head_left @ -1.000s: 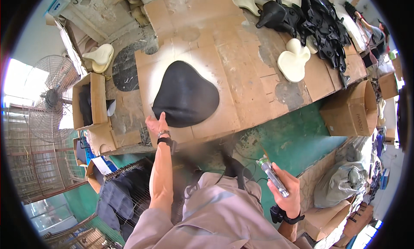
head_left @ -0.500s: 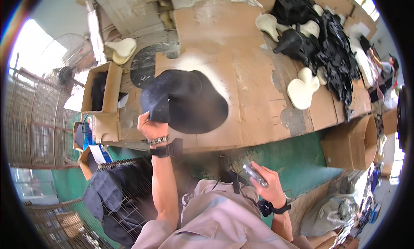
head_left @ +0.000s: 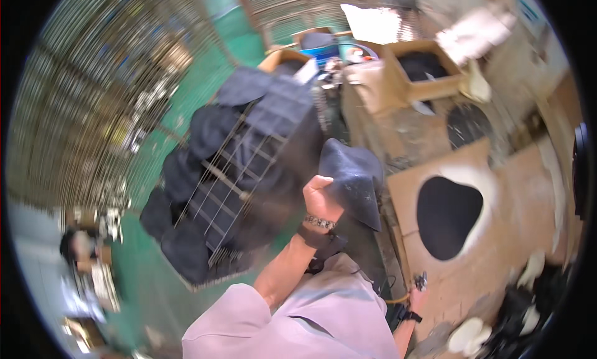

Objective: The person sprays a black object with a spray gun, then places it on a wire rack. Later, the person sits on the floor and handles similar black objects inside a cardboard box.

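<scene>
My left hand [head_left: 322, 198] pinches a limp black cover sheet [head_left: 356, 172] by its edge and holds it up, its lower corner hanging down. The sheet is between the bench and a wire rack [head_left: 214, 225] on which several dark cover pieces [head_left: 205, 132] are spread. Beside the bench's near edge, my right hand [head_left: 418, 302] is closed around a small metal spray gun [head_left: 421, 280], with a yellowish hose [head_left: 398, 300] next to it. A rounded black piece [head_left: 448, 219] lies flat on the cardboard-covered bench [head_left: 410, 200], ringed by whitish residue.
An open carton [head_left: 392, 66] with dark pieces stands on the bench. Cream saddle-shaped forms [head_left: 469, 335] and black pieces [head_left: 513, 309] are heaped at lower right. A wire mesh fence [head_left: 112, 60] is at far left, blurred. Green floor [head_left: 134, 234] surrounds the rack.
My view has swung left toward the rack. My left hand has lifted the black sheet off the bench and carried it left, leaving a black piece behind. My right hand still holds the spray gun.
</scene>
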`<control>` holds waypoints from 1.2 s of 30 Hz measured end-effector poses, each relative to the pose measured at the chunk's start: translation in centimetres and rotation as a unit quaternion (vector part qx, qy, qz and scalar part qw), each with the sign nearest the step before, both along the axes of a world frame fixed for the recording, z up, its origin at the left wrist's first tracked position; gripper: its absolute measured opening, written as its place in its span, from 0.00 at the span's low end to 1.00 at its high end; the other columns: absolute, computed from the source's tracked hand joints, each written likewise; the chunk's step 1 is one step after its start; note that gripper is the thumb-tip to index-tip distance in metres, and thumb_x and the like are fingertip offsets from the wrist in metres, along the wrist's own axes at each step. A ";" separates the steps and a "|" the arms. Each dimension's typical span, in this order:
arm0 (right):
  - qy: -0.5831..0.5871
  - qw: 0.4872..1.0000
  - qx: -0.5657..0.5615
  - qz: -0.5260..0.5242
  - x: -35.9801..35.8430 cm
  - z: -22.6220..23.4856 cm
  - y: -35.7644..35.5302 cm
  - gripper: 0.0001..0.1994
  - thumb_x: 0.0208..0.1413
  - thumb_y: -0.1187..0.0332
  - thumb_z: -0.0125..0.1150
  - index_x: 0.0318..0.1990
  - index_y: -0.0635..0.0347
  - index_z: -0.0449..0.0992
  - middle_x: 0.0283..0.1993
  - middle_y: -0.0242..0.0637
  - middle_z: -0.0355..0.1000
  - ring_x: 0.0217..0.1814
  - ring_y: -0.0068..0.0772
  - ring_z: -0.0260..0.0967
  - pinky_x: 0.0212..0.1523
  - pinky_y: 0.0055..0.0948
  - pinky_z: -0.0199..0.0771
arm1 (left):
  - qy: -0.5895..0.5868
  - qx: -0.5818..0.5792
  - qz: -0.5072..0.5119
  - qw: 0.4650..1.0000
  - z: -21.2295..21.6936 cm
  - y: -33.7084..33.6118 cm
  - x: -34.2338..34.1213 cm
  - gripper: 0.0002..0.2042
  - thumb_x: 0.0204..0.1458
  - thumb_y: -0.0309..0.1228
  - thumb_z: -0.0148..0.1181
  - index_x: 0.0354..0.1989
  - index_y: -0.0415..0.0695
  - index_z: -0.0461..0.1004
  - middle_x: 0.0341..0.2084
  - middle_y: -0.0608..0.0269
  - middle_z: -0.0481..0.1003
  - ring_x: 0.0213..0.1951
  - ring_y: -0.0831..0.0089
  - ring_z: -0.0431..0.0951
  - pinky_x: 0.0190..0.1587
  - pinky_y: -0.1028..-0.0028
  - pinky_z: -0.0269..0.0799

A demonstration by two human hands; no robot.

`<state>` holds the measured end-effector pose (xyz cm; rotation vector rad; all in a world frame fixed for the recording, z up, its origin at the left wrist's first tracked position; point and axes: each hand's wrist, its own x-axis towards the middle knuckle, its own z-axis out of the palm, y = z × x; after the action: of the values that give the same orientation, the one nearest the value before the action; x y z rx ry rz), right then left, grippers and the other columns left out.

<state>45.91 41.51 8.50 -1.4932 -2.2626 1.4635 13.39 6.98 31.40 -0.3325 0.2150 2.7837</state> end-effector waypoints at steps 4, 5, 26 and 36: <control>-0.104 0.993 -0.049 0.031 -1.6 3.7 1.1 0.02 0.43 0.75 0.55 0.24 0.62 0.69 0.15 0.37 0.66 0.11 0.31 0.63 0.12 0.33 0.59 | -0.004 -0.037 0.152 0.988 0.2 -8.0 3.6 0.19 0.45 0.28 0.51 0.45 0.32 0.75 0.43 0.47 0.79 0.46 0.49 0.80 0.56 0.53 0.73; -0.122 0.991 -0.055 0.030 -1.9 4.3 1.2 0.02 0.42 0.76 0.56 0.24 0.63 0.69 0.15 0.37 0.66 0.11 0.31 0.63 0.12 0.33 0.59 | 0.005 -0.046 0.188 0.981 2.0 -9.3 3.8 0.21 0.44 0.28 0.51 0.48 0.32 0.74 0.45 0.46 0.79 0.47 0.48 0.79 0.56 0.52 0.73; -0.162 0.983 -0.077 0.050 -6.6 8.1 -1.4 0.13 0.38 0.80 0.57 0.36 0.72 0.75 0.23 0.39 0.71 0.19 0.33 0.70 0.21 0.34 0.71 | -0.601 -0.475 0.462 0.447 -26.1 -47.1 25.8 0.21 0.45 0.31 0.57 0.49 0.40 0.76 0.38 0.53 0.76 0.35 0.62 0.77 0.36 0.62 0.75; -0.131 0.989 -0.067 0.026 -5.1 8.1 -0.6 0.15 0.36 0.81 0.56 0.38 0.73 0.74 0.24 0.39 0.71 0.19 0.34 0.69 0.19 0.34 0.70 | -0.563 -0.470 0.480 0.482 -24.5 -43.5 20.1 0.22 0.55 0.38 0.57 0.58 0.43 0.73 0.48 0.47 0.76 0.50 0.51 0.76 0.52 0.56 0.73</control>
<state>40.82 40.87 16.56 -1.7744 -2.4051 1.5436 33.48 -36.49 6.92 -3.1164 1.5015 1.9438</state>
